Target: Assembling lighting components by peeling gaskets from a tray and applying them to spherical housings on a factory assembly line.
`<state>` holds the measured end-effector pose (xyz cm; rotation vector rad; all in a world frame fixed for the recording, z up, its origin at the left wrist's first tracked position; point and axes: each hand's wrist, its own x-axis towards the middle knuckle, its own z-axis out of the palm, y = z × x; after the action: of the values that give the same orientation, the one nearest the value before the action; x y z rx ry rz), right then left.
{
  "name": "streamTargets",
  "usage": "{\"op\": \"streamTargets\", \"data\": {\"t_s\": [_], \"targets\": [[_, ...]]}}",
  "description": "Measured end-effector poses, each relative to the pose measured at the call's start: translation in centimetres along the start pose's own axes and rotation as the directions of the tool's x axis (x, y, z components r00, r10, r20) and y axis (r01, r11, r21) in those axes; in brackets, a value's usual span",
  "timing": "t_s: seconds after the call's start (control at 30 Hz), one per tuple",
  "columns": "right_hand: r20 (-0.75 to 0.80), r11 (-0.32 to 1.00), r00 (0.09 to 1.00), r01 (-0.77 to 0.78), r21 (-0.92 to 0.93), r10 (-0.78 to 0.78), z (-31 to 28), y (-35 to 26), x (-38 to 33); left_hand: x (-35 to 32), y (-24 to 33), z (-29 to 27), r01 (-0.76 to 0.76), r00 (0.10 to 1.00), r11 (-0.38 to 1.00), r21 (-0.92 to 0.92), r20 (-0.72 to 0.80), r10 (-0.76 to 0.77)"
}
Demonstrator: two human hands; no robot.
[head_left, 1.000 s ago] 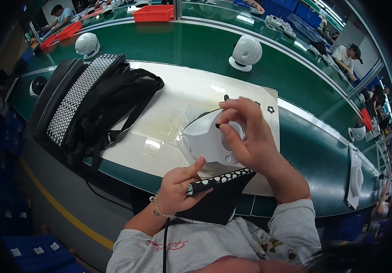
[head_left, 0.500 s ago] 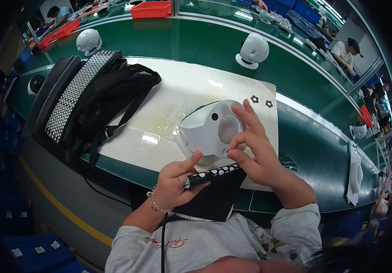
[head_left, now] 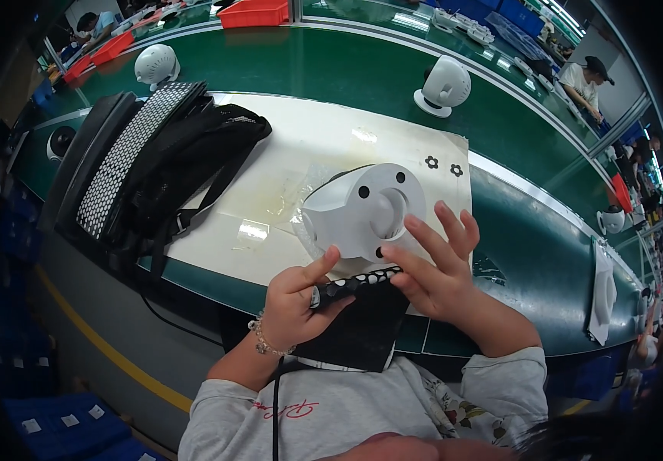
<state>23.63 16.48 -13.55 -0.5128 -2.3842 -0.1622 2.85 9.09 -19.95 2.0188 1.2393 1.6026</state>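
Observation:
A white plastic housing [head_left: 347, 219] lies on the pale work mat, partly over crinkled clear film. On its upturned face are a round recess and three black round pads, one of them [head_left: 363, 191] near the top. My left hand [head_left: 293, 303] is closed on a bent black backing sheet [head_left: 347, 287] with white round spots, held just below the housing, its thumb pointing up. My right hand [head_left: 439, 269] has its fingers spread. Its index fingertip is at the lowest pad [head_left: 380, 252], and its thumb is close to the sheet's right end.
A black mesh bag [head_left: 193, 161] lies at the left of the mat [head_left: 300, 131]. Beyond it, white fan-like units [head_left: 443, 86] stand on the green conveyor [head_left: 308, 61]. Red bins [head_left: 254, 13] are at the back. A white part [head_left: 602, 292] rests at the right. Co-workers sit farther off.
My right thumb and finger have come out of their pinch at the housing's lower corner, where a black pad now shows. My right fingers have spread and moved down. The units on the conveyor have shifted right.

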Motion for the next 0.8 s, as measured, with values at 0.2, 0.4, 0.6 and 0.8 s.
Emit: {"op": "streamTargets", "data": {"t_s": [0.2,0.4,0.6,0.8], "targets": [[0.170,0.941,0.981,-0.142,0.306,0.093,-0.7,-1.9,2.6,0.0,0.0,0.4,-0.058,0.998,0.998,0.014,0.002,0.058],[0.142,0.964,0.990,-0.045,0.264,0.007,-0.1,-2.0,1.4,-0.2,-0.4,0.2,-0.054,0.998,0.998,0.015,0.021,0.053],[-0.013,0.854,0.938,-0.310,0.417,0.347,-0.6,1.4,0.4,-0.2,-0.3,0.3,-0.042,0.999,0.999,0.029,-0.008,0.042],[0.113,0.687,0.866,-0.459,0.563,0.486,0.6,2.6,-0.1,-0.1,-0.3,0.4,0.004,1.000,1.000,0.025,-0.023,-0.004]]}}
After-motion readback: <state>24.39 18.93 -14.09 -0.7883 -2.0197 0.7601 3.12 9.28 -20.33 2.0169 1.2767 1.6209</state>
